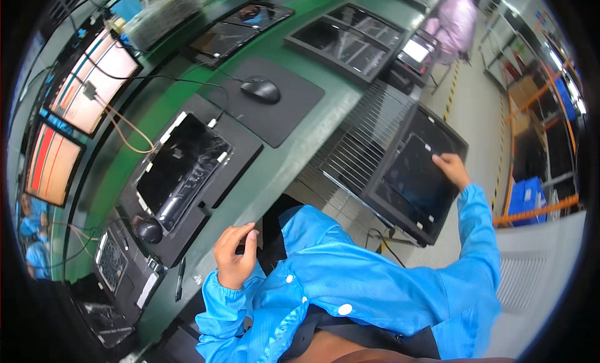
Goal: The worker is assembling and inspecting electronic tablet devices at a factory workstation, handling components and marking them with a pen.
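My left hand point(234, 253) is raised near the bench's front edge, its fingers bent and the thumb apart, with nothing between them. On the right, my right hand point(453, 170) reaches over a black tray point(370, 189) holding a dark flat screen panel point(415, 179). Its fingertips are closed together at the panel's surface, beside a small white tab point(427, 147); whatever they pinch is too small to make out. On the bench to the left, another screen panel point(181, 166) with white tabs and clear film lies on a black fixture point(240, 160).
A black mouse point(261, 89) rests on a grey mat point(284, 116). Two lit monitors point(94, 82) stand left. Trays of panels point(347, 38) line the far bench. A wire rack point(359, 135) supports the right tray. A pen point(180, 279) lies near the bench edge. Someone in pink point(455, 25) is beyond.
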Demonstrator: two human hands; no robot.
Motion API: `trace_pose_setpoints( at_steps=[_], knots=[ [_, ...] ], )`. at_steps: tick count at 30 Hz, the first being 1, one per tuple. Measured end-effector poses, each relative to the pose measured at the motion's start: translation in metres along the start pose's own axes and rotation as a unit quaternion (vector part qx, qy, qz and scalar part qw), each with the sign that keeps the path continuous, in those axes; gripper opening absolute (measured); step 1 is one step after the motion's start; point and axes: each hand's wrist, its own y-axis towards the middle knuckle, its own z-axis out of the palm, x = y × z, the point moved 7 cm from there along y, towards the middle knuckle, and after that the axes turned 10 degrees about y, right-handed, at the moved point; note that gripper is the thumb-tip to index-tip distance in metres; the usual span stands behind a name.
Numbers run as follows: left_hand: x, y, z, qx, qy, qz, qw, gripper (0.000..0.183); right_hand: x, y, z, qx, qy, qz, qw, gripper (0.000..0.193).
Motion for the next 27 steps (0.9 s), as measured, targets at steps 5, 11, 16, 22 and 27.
trace_pose_setpoints(
  at_steps=[5, 11, 16, 22, 27],
  knots=[
    [0.013, -0.003, -0.013, -0.055, 0.055, -0.025, 0.997, 0.015, 0.133, 0.013, 0.015, -0.08, -0.275, -0.188, 0.939, 0.033],
    [0.013, -0.006, -0.009, -0.052, 0.086, 0.0, 0.995, 0.015, 0.361, 0.122, 0.187, 0.314, 0.437, -0.049, 0.841, 0.061],
    [0.018, -0.004, -0.004, -0.033, 0.077, 0.004, 0.997, 0.019, 0.47, 0.286, 0.34, 0.287, 0.565, 0.16, 0.757, 0.086],
    [0.026, -0.002, -0.017, -0.03, 0.0, -0.059, 0.998, 0.022, 0.529, 0.321, 0.398, 0.201, 0.582, 0.24, 0.75, 0.075],
    [0.024, 0.002, -0.024, -0.011, -0.051, -0.074, 0.996, 0.023, 0.523, 0.348, 0.414, 0.133, 0.521, 0.27, 0.798, 0.057]
  ],
)
